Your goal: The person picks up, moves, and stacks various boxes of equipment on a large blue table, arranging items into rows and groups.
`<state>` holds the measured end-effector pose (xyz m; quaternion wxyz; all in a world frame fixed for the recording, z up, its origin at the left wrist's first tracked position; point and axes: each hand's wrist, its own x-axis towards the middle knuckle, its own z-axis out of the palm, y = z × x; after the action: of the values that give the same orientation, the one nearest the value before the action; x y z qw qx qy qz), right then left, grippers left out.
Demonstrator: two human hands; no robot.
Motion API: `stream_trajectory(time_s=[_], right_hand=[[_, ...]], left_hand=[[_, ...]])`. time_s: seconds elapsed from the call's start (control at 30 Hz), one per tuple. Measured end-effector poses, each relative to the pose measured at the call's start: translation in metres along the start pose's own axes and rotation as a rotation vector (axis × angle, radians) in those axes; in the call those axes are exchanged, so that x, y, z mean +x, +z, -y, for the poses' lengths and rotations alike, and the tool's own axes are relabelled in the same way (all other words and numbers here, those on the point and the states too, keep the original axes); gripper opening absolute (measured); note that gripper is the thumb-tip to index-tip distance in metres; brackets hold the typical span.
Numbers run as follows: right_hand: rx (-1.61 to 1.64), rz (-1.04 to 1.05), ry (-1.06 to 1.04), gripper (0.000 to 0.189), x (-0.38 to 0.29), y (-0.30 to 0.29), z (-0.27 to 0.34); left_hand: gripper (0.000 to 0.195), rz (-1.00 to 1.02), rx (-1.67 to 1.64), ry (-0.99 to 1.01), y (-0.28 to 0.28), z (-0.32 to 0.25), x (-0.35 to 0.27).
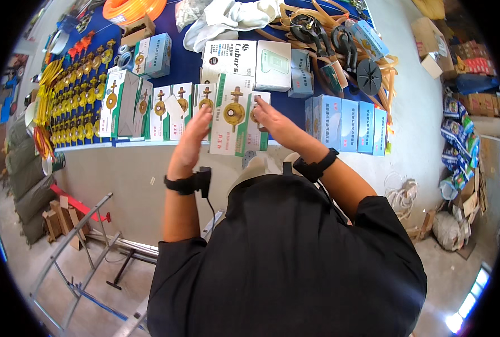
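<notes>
A green-and-white cardboard box (231, 120), printed with a picture of a brass gas regulator, stands tilted before me at the table's front edge. My left hand (194, 132) is along its left side, fingers straight and together. On the other side, my right hand (284, 127) has outstretched fingers, their tips close to the box's right edge. Whether either palm presses on the box cannot be told. Partly behind the right fingers is a similar box (257, 141). More regulator boxes (160, 124) stand in a row left of my left hand. Black bands circle both wrists.
Light-blue boxes (328, 113) form a block at right. Brass regulators (75, 111) lie in rows at left. White boxes (274, 63), white cloth (233, 17) and tan hoses (387, 80) occupy the back. A metal ladder (79, 236) is on the floor at lower left.
</notes>
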<state>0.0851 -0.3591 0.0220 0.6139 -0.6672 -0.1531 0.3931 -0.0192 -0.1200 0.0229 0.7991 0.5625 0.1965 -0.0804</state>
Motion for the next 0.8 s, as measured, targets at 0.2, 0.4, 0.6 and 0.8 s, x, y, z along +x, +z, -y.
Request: stream_trajectory(time_s=[0.2, 0.4, 0.6, 0.8], right_hand=[[-0.046, 0.009, -0.035, 0.094, 0.011, 0.053, 0.017], [-0.156, -0.323, -0.144, 0.072, 0.016, 0.038, -0.02], [-0.244, -0.603, 0.204, 0.074, 0.008, 0.009, -0.077], [-0.163, -0.244, 0.48, 0.092, 0.017, -0.002, -0.103]], left_hand=[[0.06, 0.11, -0.087, -0.043, 0.017, -0.006, -0.001], [0.046, 0.116, -0.147, -0.04, 0.009, -0.001, 0.001], [0.031, -0.405, -0.01, 0.068, -0.06, 0.091, -0.03], [0.029, -0.251, 0.094, -0.393, -0.024, 0.133, -0.047]])
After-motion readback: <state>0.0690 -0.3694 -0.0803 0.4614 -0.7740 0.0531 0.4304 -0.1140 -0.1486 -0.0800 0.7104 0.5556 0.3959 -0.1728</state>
